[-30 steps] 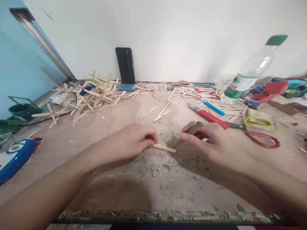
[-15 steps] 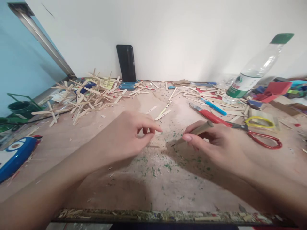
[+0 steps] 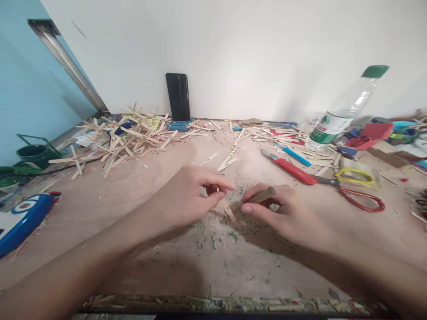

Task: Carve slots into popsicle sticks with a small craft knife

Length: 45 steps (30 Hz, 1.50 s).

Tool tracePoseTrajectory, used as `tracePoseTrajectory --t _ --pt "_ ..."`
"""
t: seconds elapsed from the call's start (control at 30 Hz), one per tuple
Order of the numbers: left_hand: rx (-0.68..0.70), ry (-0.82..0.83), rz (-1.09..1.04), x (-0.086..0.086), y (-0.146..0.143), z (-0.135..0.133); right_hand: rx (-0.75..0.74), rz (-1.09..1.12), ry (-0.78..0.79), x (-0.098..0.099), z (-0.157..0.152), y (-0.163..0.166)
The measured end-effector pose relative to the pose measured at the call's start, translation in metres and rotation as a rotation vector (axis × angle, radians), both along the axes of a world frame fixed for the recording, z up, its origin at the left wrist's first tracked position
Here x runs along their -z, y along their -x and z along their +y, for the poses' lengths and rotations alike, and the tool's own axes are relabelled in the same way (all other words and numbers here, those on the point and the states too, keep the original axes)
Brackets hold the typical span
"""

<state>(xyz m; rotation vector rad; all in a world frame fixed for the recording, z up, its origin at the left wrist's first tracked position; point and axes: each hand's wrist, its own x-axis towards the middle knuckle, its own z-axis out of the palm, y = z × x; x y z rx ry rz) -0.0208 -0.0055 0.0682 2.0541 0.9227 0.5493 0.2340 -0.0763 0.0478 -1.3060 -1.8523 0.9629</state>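
Note:
My left hand (image 3: 190, 193) rests on the worn wooden tabletop (image 3: 213, 253), thumb and fingers pinched on a short wooden stick (image 3: 229, 212) that slants toward me. My right hand (image 3: 287, 215) is closed around a brown pencil-like tool (image 3: 262, 195), its tip pointing down at the stick. The two hands nearly touch over the stick. Green flecks and wood shavings lie around them.
A heap of wooden sticks (image 3: 120, 138) lies at the back left. Red-handled scissors (image 3: 353, 193), a red cutter (image 3: 293, 169), a blue pen (image 3: 293, 154) and a plastic bottle (image 3: 343, 109) are at the right. A black phone (image 3: 178, 96) leans on the wall. A green can (image 3: 33, 153) stands far left.
The stick has turned from lying crosswise to slanting toward me. My right hand moved left, closer to my left hand, and the tool's tip came down onto the stick.

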Motion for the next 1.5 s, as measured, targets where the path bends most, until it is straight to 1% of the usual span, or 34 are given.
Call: tracePoseTrajectory --t 0.1,0.23,0.3,0.37,0.47,0.6,0.77,0.87,0.97,1.1,1.2,1.33,1.4,1.5 --pt "0.002 -0.026 -0.039 -0.005 0.002 0.000 -0.007 -0.003 0.003 0.000 0.000 -0.001" --pt "0.086 -0.134 -0.004 -0.016 0.008 -0.001 -0.009 0.001 -0.012 0.001 0.000 -0.002" --pt "0.116 -0.137 0.013 -0.019 0.010 -0.001 -0.012 -0.004 -0.015 0.001 0.000 -0.002" --pt "0.126 -0.081 0.006 -0.020 0.010 -0.002 -0.010 -0.013 -0.019 -0.001 0.000 -0.001" --pt "0.109 0.050 -0.021 -0.017 0.008 0.001 0.003 -0.027 -0.041 -0.005 0.000 0.000" --pt "0.056 0.214 -0.096 -0.012 0.011 0.018 0.048 -0.015 -0.124 -0.016 0.001 0.005" --pt "0.101 0.261 -0.125 -0.007 0.023 0.042 0.063 -0.057 -0.282 -0.036 0.004 0.020" --pt "0.149 0.283 -0.150 -0.006 0.027 0.048 0.030 -0.093 -0.381 -0.040 0.008 0.032" --pt "0.198 0.307 -0.193 -0.005 0.026 0.049 -0.023 -0.141 -0.454 -0.036 0.015 0.042" --pt "0.242 0.339 -0.262 -0.003 0.022 0.050 -0.070 -0.205 -0.507 -0.028 0.027 0.045" --pt "0.255 0.349 -0.315 0.000 0.022 0.053 -0.054 -0.209 -0.529 -0.022 0.032 0.044" --pt "0.283 0.349 -0.363 0.006 0.024 0.058 0.006 -0.190 -0.538 -0.015 0.030 0.043" --pt "0.299 0.348 -0.382 0.009 0.024 0.059 0.034 -0.184 -0.547 -0.013 0.028 0.044" --pt "0.311 0.340 -0.407 0.013 0.023 0.061 0.030 -0.194 -0.544 -0.015 0.029 0.045"
